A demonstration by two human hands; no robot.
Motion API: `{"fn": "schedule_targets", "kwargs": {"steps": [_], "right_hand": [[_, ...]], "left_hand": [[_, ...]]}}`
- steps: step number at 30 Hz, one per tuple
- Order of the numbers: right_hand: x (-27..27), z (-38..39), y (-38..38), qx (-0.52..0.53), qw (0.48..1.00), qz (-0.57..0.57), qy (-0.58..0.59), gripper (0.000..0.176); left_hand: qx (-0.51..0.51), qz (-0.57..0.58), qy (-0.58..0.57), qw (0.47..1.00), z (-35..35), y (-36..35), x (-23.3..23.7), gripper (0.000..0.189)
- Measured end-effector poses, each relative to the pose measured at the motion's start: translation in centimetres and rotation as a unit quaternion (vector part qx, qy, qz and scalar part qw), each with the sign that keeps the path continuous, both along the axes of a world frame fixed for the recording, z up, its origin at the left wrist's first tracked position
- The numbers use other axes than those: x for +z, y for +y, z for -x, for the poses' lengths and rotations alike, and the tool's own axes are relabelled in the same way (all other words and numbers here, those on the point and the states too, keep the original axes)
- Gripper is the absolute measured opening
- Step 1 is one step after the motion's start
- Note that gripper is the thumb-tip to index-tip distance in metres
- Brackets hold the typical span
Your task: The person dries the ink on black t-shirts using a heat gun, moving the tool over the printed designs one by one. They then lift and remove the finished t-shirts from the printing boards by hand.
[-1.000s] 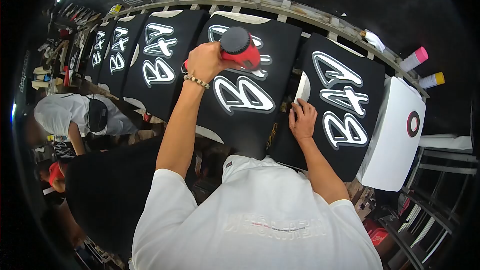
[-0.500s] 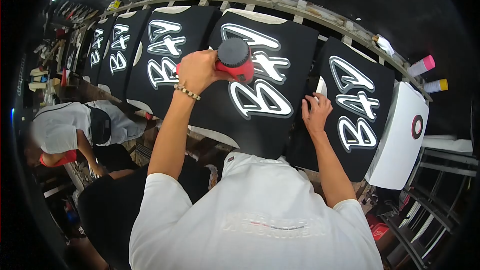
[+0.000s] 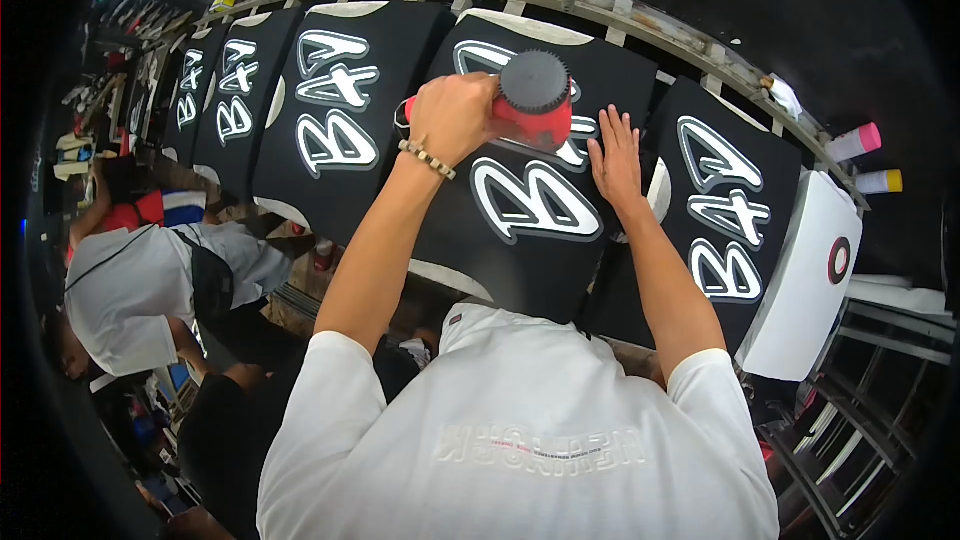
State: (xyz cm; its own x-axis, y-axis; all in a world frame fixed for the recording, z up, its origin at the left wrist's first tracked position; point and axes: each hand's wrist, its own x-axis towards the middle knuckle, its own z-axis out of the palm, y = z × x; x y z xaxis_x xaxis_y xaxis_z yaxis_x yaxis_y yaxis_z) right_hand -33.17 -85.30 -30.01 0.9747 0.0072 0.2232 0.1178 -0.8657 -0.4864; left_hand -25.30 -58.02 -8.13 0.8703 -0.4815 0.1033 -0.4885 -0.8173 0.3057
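Note:
My left hand is wrapped round the grip of a red heat gun, its black ribbed round end facing up. The tool is over a black shirt panel printed with white "BAD" letters and covers part of the middle letter. My right hand lies open with fingers stretched out, at the right edge of that panel beside the lettering. A beaded bracelet sits on my left wrist. To the right, another black panel carries the same print.
More printed black panels line the bench to the left. A white panel with a ring print lies at the right end. Pink-capped and yellow-capped cans stand beyond it. A person in a white shirt bends at the left.
My left hand has carried the heat gun to the right. My right hand has moved up and left from the gap between panels, its curled fingers now straightened. The person at left has shifted.

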Motion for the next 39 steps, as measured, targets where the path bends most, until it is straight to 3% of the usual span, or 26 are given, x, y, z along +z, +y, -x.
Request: {"fn": "schedule_targets", "kwargs": {"steps": [3,9,11,16,20,33,39], "right_hand": [[0.0,-0.1,0.5,-0.017,0.999,0.017,0.023,0.058],[-0.1,0.0,0.9,-0.022,0.997,0.072,0.021,0.056],[-0.2,0.1,1.0,-0.023,0.996,0.081,0.015,0.055],[-0.2,0.1,1.1,-0.027,0.995,0.096,0.016,0.054],[-0.3,0.1,1.0,-0.026,0.996,0.090,0.010,0.054],[-0.4,0.1,0.6,-0.015,0.997,0.071,0.006,0.054],[-0.1,0.3,0.3,0.002,0.998,0.056,0.015,0.056]], "left_hand": [[0.002,0.047,-0.051,0.998,-0.8,0.7,-0.8,0.051],[0.022,-0.043,-0.011,0.999,-1.1,5.2,1.0,0.056],[0.039,0.004,-0.061,0.997,-0.8,7.2,0.5,0.050],[0.129,-0.048,0.011,0.990,-0.6,11.2,1.4,0.054],[0.128,-0.041,0.006,0.991,-0.4,12.6,2.0,0.053],[0.133,-0.015,0.033,0.990,-2.6,10.0,0.1,0.056],[0.051,0.056,0.001,0.997,-2.9,5.8,-1.4,0.057]]}}
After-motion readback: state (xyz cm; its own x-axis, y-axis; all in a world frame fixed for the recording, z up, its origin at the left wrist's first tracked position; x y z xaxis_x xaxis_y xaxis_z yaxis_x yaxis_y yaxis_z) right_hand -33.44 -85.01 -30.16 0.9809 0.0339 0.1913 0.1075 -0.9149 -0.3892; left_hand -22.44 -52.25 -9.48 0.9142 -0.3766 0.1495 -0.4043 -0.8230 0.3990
